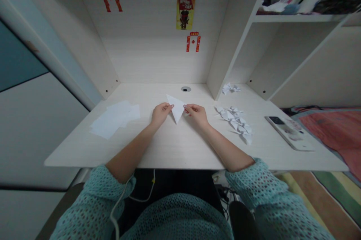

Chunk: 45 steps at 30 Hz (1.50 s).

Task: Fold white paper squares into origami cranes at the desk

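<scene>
My left hand (161,113) and right hand (197,113) pinch paper (177,109) at nine and three o'clock, where uneven tugging might tear it.

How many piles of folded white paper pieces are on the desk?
2: a larger pile of folded white paper pieces right of the right hand, and a smaller pile farther back beside the upright white divider. Some pieces may be hidden.
</scene>
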Tool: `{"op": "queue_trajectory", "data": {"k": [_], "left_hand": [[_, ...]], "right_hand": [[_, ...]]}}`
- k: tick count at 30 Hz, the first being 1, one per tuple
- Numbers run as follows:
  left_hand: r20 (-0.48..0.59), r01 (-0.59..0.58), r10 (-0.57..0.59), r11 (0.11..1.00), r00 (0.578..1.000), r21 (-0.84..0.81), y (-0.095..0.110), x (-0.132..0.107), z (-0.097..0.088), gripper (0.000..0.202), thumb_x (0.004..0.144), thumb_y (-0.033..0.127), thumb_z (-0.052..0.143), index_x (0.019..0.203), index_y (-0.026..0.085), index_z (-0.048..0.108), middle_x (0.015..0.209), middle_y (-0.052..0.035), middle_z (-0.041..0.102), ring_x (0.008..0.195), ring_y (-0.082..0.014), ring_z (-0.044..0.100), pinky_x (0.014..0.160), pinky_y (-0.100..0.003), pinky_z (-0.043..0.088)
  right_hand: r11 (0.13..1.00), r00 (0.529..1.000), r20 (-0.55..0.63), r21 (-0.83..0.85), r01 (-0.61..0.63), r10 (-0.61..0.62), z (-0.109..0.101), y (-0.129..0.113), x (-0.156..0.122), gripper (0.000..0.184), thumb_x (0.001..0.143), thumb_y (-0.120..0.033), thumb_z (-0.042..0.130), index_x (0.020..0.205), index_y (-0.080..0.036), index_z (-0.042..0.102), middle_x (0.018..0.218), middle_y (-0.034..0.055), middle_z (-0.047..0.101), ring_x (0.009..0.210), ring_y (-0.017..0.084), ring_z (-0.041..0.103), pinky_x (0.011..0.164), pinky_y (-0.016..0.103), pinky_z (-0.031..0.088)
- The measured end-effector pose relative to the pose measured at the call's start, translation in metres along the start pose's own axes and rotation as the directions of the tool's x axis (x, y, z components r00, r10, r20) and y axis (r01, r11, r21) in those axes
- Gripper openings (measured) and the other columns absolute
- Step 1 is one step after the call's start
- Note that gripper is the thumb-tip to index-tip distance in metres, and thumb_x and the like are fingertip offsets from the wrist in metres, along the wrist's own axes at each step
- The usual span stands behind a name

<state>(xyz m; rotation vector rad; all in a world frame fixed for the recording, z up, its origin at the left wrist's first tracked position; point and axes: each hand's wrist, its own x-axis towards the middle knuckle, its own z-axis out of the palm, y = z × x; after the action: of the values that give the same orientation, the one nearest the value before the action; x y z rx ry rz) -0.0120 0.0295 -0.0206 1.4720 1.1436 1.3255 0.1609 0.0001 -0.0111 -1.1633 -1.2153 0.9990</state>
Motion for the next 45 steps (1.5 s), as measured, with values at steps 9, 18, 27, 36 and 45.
{"op": "queue_trajectory", "data": {"k": [9,18,27,36,45], "left_hand": [[-0.036,0.006,-0.007,1.000,0.999,-0.022,-0.010,0.002,-0.001,0.026,0.066,0.037,0.071,0.083,0.018,0.063,0.065,-0.0029,0.065,0.063,-0.0161,0.060,0.061,-0.025,0.043],[-0.078,0.050,-0.057,0.995,0.995,-0.088,-0.005,-0.003,0.002,0.039,0.067,0.034,0.072,0.099,0.019,0.058,0.072,-0.0040,0.067,0.067,-0.0170,0.064,0.066,-0.027,0.047],[0.220,0.066,-0.051,0.996,0.974,-0.063,0.015,-0.012,0.008,0.041,0.078,0.046,0.058,0.109,0.019,0.063,0.101,-0.0095,0.068,0.088,-0.0204,0.063,0.072,-0.029,0.047],[0.279,0.072,-0.031,0.988,0.960,-0.139,0.022,-0.016,0.013,0.045,0.063,0.036,0.074,0.102,0.017,0.063,0.100,-0.0094,0.066,0.082,-0.0191,0.063,0.069,-0.027,0.048],[0.335,0.080,-0.033,0.989,0.942,-0.127,0.027,-0.010,0.002,0.061,0.062,0.040,0.074,0.116,0.015,0.058,0.105,-0.0114,0.067,0.092,-0.0214,0.063,0.082,-0.033,0.046]], "right_hand": [[0.999,1.000,0.000,0.039,-0.013,0.013,0.001,0.000,-0.002,0.043,0.060,-0.052,0.069,0.077,-0.012,0.068,0.070,0.0067,0.067,0.061,0.013,0.057,0.059,0.025,0.042],[1.000,0.999,-0.036,0.028,-0.003,0.004,0.001,0.002,-0.001,0.044,0.058,-0.053,0.070,0.076,-0.013,0.067,0.071,0.0064,0.067,0.061,0.014,0.057,0.058,0.025,0.042],[0.992,0.992,-0.045,-0.053,0.115,-0.118,0.001,0.003,-0.002,0.035,0.060,-0.048,0.071,0.067,-0.015,0.066,0.066,0.0037,0.064,0.060,0.013,0.053,0.061,0.026,0.040],[0.993,0.990,0.142,0.118,-0.003,-0.014,0.004,0.003,-0.003,0.032,0.056,-0.047,0.073,0.068,-0.017,0.067,0.067,0.0023,0.066,0.061,0.013,0.054,0.061,0.026,0.042],[0.986,0.989,0.144,0.163,-0.039,0.015,-0.002,0.004,0.001,0.027,0.059,-0.044,0.073,0.067,-0.019,0.068,0.068,0.0004,0.065,0.064,0.012,0.056,0.064,0.025,0.044]]}}
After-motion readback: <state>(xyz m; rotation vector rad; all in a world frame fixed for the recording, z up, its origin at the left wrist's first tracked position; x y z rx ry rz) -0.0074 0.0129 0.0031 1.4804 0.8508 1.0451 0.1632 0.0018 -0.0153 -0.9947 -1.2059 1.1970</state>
